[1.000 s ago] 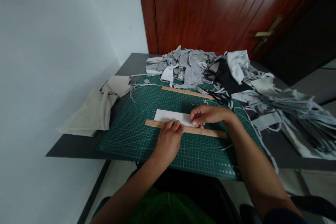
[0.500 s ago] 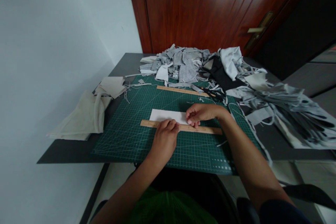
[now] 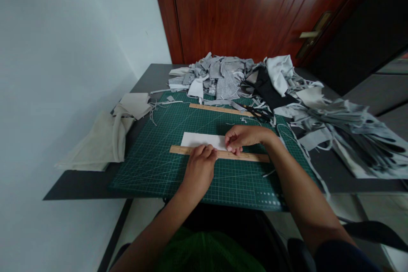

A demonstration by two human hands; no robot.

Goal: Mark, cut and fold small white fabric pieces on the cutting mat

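A white rectangular piece (image 3: 199, 139) lies flat on the green cutting mat (image 3: 153, 153). Along its near edge runs a wooden ruler (image 3: 248, 157). My left hand (image 3: 202, 159) has its fingers bent together on the middle of the ruler, against the edge of the white piece. At the right end of the white piece, my right hand (image 3: 237, 139) is closed in a pinch just above the ruler. What its fingertips hold, if anything, is too small to make out.
Beyond lie a second wooden ruler (image 3: 216, 109) and black scissors (image 3: 259, 114). Grey and white scraps (image 3: 219, 76) are heaped at the back. Folded grey cloth (image 3: 366, 136) lies right, cream cloth (image 3: 102, 144) left. A thin strip rests near my right forearm.
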